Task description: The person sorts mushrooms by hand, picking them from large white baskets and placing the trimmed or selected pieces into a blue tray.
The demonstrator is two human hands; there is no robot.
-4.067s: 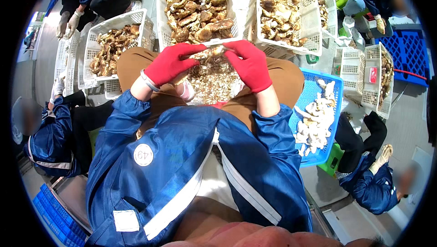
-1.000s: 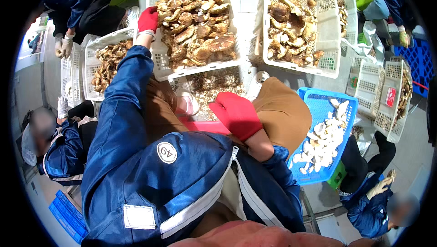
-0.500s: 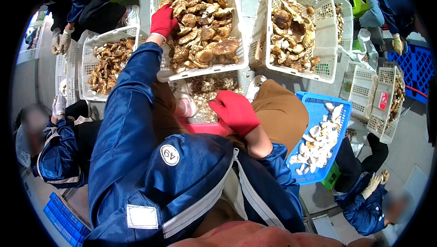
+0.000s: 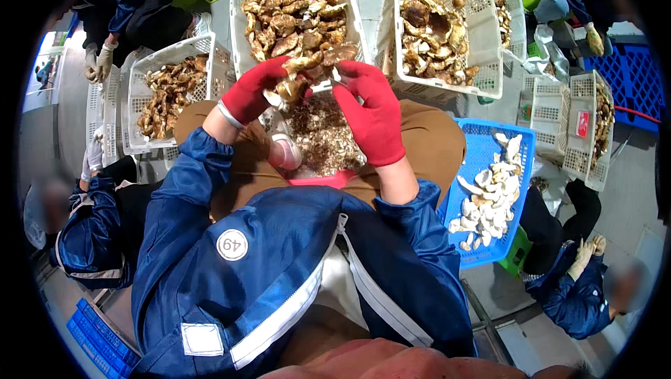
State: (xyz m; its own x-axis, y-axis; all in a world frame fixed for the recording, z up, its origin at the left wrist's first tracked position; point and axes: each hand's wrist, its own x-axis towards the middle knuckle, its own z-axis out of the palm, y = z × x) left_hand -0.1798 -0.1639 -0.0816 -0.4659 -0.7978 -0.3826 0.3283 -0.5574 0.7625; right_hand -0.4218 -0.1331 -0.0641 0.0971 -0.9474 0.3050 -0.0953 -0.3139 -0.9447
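My left hand, in a red glove, is closed round a brown-capped mushroom with a pale stem, just in front of the near rim of a white crate heaped with brown mushrooms. Facing it from the right, my red-gloved right hand has its fingers pinched by the mushroom. A small pale, narrow thing shows at those fingertips; its kind is too small to tell. Under both hands, brown and whitish trimmings lie between my knees.
A blue basket of whitish, cleaned mushroom pieces stands beside my right knee. More crates of brown mushrooms flank me, one at right and one at left. Co-workers sit around, one with gloved hands at far left.
My left hand has come back from the crate toward me with a mushroom. The right hand has risen from my lap to meet it. My view has shifted slightly.
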